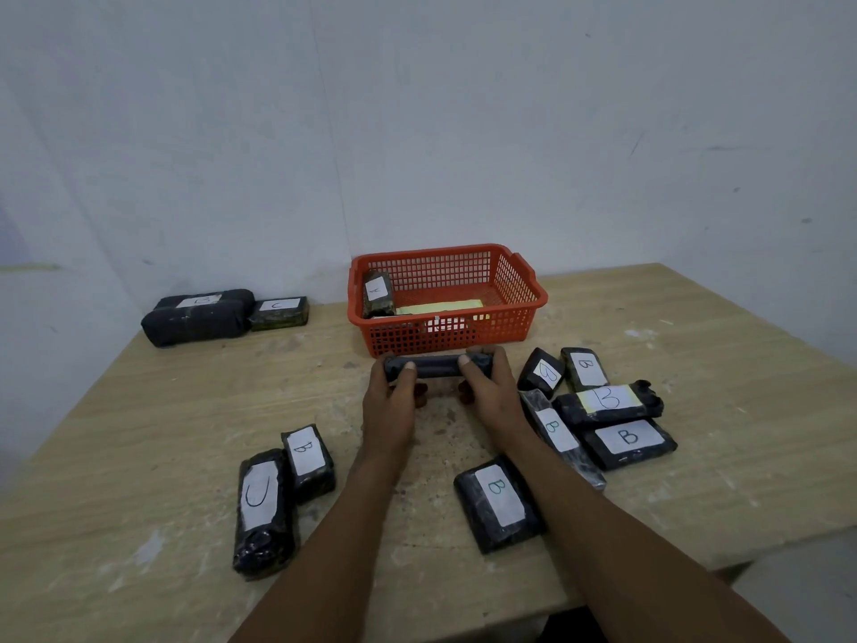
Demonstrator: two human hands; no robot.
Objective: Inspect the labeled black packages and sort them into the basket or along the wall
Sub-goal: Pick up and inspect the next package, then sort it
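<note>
Two hands share one load right now: my left hand (388, 395) and my right hand (487, 387) each grip an end of a black package (438, 365), thumbs curled over its near edge and the other fingers wrapped beneath, so both are closed round it. I hold it lifted just in front of the orange basket (510, 290), long side toward me, and I judge that is for inspection, since its label does not show from here and I cannot tell which letter it carries.

Inside the basket a package marked A (378, 293) leans against the left wall, with something pale yellow on the floor beside it. Along the wall (185, 155) at far left, a B package (204, 301) rests partly on a larger unmarked one, and a C package (279, 312) touches them on the right. That layout suggests A goes in the basket and the other letters against the wall, though this is my reading only.

Unsorted stock lies on the table (139, 410): a C-labelled one (262, 508) and a B one (308, 459) at my left, a lone B (498, 501) by my right forearm, and a cluster of five B packages (598, 406) further right, overlapping each other.
</note>
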